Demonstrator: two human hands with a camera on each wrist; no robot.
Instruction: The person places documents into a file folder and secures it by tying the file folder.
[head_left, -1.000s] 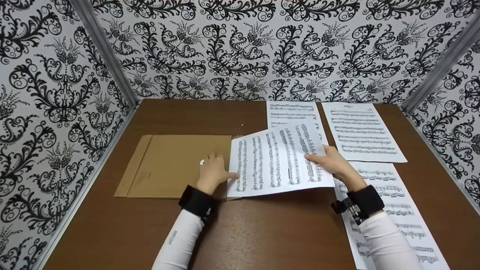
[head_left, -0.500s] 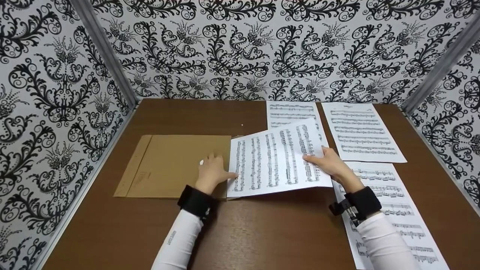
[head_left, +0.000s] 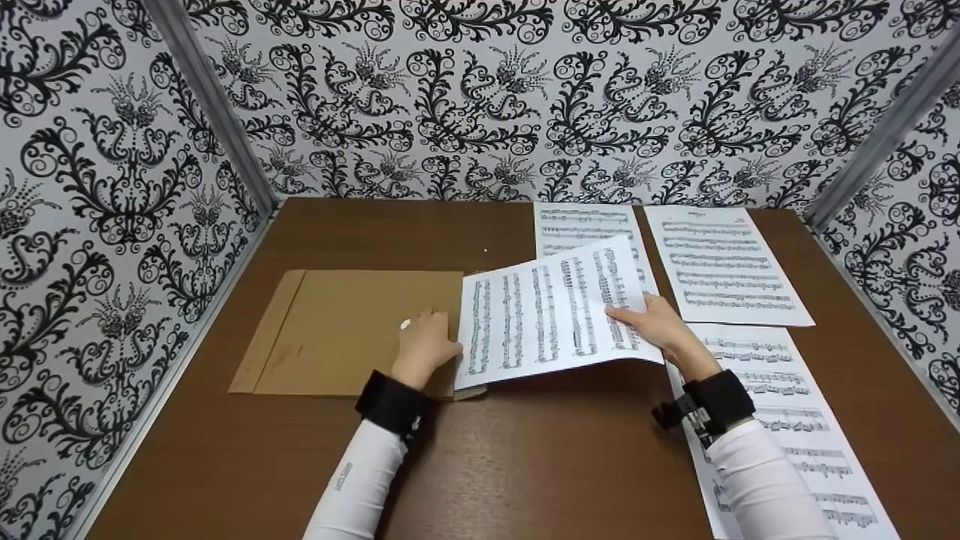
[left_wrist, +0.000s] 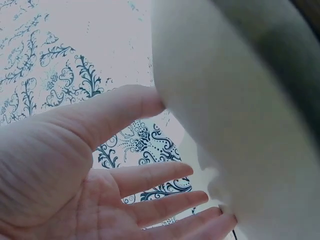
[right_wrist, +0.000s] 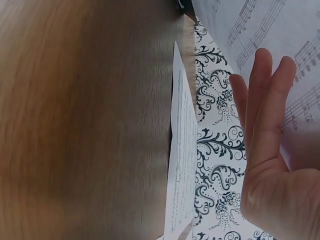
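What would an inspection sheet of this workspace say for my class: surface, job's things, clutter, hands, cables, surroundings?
Surface: brown wood-grain table.
Job's things: flat brown paper envelope; rectangular white printed-music sheet, right end raised, left end at the envelope's edge; three similar sheets lying to the right.
Clutter: tiny white speck toward the table's back.
Hands: right hand pinches the raised sheet; left hand rests on the envelope near its right edge.
Cables: nothing seen.
Surroundings: white walls with black floral scrolls, grey corner strips.

Head view: right hand (head_left: 658,328) fingers hidden under held music sheet (head_left: 551,311); envelope (head_left: 360,315) print (head_left: 287,355) too small to read; table (head_left: 517,465) near edge cut off.
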